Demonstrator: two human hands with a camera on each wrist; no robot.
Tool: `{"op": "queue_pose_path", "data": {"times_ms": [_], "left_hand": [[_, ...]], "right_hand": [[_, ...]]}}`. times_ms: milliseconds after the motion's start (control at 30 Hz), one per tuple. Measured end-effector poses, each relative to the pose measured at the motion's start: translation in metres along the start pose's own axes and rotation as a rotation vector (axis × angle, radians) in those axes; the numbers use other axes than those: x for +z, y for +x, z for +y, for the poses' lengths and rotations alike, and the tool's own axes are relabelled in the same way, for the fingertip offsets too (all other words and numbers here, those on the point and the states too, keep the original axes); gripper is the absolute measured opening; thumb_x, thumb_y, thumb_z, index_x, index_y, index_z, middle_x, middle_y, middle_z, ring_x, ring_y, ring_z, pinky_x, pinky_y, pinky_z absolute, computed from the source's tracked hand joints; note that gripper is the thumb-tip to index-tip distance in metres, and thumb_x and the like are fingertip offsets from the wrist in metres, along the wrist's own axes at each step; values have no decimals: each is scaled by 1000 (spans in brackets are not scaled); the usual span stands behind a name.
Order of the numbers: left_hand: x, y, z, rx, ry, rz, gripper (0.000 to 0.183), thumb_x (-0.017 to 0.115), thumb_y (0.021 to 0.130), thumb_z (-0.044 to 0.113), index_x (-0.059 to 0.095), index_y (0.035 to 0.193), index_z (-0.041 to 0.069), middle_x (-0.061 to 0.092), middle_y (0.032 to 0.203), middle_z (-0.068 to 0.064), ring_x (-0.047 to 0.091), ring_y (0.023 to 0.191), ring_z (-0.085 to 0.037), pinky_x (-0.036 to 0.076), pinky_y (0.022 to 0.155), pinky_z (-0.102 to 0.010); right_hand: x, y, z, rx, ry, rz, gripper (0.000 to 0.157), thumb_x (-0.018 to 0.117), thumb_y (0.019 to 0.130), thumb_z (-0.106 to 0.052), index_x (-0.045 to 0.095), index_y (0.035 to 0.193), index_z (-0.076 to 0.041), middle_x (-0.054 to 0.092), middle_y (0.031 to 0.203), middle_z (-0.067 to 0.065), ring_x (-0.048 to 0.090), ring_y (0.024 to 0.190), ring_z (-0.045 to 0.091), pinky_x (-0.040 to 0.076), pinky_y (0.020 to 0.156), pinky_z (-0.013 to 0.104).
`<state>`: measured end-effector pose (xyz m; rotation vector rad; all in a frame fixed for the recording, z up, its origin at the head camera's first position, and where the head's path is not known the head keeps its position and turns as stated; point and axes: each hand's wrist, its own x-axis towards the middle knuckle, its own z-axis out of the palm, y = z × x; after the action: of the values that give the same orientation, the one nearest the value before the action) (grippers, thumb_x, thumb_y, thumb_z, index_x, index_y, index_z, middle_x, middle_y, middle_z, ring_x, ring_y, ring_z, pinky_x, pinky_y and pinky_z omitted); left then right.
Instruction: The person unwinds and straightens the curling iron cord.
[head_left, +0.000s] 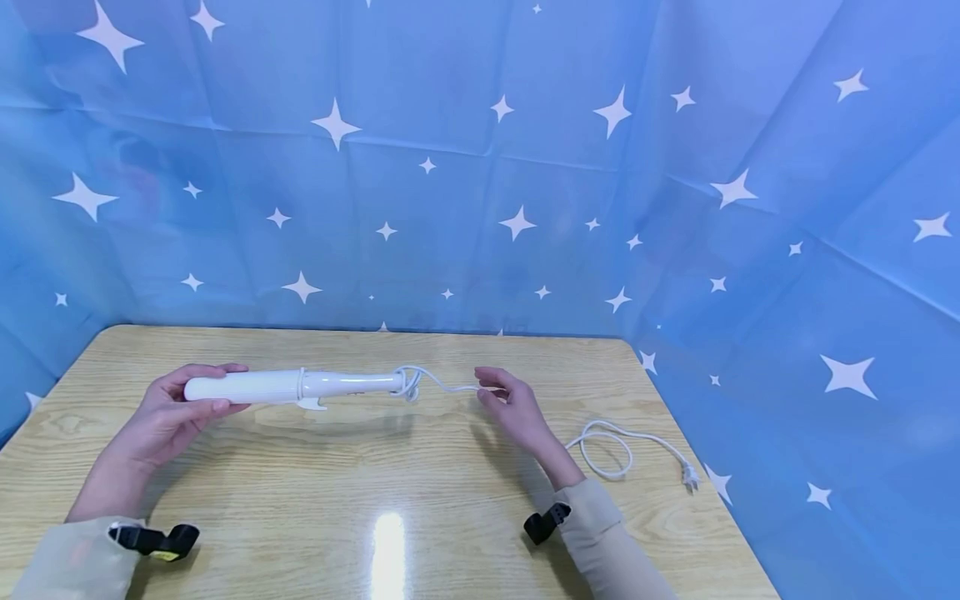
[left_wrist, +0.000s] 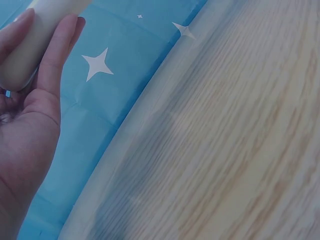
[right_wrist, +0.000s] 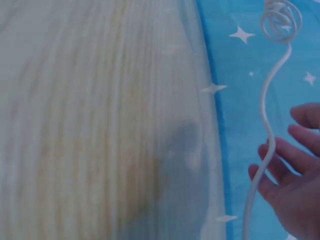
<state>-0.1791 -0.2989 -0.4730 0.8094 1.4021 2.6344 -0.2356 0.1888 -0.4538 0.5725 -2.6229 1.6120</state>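
A white curling iron (head_left: pixel 345 383) is held level above the table, its thick ribbed end to the left. My left hand (head_left: pixel 168 408) grips that rounded end between thumb and fingers. In the left wrist view, the fingers (left_wrist: pixel 52 65) lie along the smooth pale end (left_wrist: pixel 30 55). From the iron's narrow right end, the white cord (head_left: pixel 450 387) leaves in a few small loops (head_left: pixel 407 383). My right hand (head_left: pixel 517 408) is at this cord with fingers loosely spread. In the right wrist view, the cord (right_wrist: pixel 265 110) runs across the fingertips (right_wrist: pixel 267 152).
Beyond my right forearm, the rest of the cord lies in a loop (head_left: pixel 607 450) on the wooden table (head_left: pixel 300 500), ending in a plug (head_left: pixel 690 477) near the right edge. A blue star-patterned cloth (head_left: pixel 450 192) hangs behind and beside the table.
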Motion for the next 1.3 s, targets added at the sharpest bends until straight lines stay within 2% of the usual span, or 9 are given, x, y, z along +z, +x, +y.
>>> {"op": "queue_pose_path", "data": {"times_ms": [167,267,400,500,733,900,1000,1200,1300], "left_hand": [[0,0,0,0,-22,-29,55,37,91,-34,67,127,-6,64,136,-16,61,122,-26,56,95,-46],[0,0,0,-8,-39,-45,54,36,91,-34,67,127,-7,64,136,-16,61,123,-26,56,96,-46],[0,-1,0,-13,-7,-35,54,38,91,-34,68,125,-6,65,136,-14,62,121,-25,57,95,-45],[0,-1,0,-13,2,-34,54,38,90,-34,68,125,-5,65,135,-14,62,121,-25,58,94,-45],[-1,-2,0,-15,-66,-73,56,35,91,-34,66,128,-6,63,137,-16,60,124,-27,57,96,-46],[-1,-3,1,-26,-62,-63,55,36,92,-33,67,127,-5,63,138,-16,60,125,-26,57,96,-46],[-2,-4,2,-29,-63,-64,55,36,92,-33,67,127,-5,63,138,-15,60,126,-25,57,96,-46],[-2,-7,3,-9,-68,-71,57,34,90,-35,66,127,-6,63,138,-17,60,127,-26,57,97,-47],[-2,-8,5,4,-74,-68,57,35,90,-35,66,127,-6,63,138,-18,60,127,-27,56,97,-47]], "right_hand": [[7,6,-9,-39,8,-18,36,60,104,-8,60,139,-2,64,136,13,61,124,29,52,107,46],[14,10,-15,-76,15,-37,35,60,104,-8,61,139,-1,66,134,14,62,121,30,54,105,45],[26,14,-22,-116,33,-69,35,60,104,-7,61,137,0,67,129,17,64,118,32,58,99,41],[35,15,-26,-121,44,-102,35,61,103,-6,60,138,-1,69,126,16,65,117,31,59,96,38],[47,17,-30,-122,70,-149,36,63,102,-2,60,137,2,73,116,18,69,104,32,62,84,30],[51,16,-30,-112,56,-118,28,67,100,-5,68,127,0,75,106,15,70,90,26,60,73,25],[51,15,-30,-100,47,-89,21,69,99,-6,73,119,-2,76,102,13,71,85,24,62,71,28],[50,14,-28,-104,30,-47,19,67,99,-4,74,116,0,76,96,14,72,84,34,64,69,46],[49,14,-26,-109,15,-27,19,66,100,-4,74,117,1,75,95,18,71,84,39,63,63,38]]}}
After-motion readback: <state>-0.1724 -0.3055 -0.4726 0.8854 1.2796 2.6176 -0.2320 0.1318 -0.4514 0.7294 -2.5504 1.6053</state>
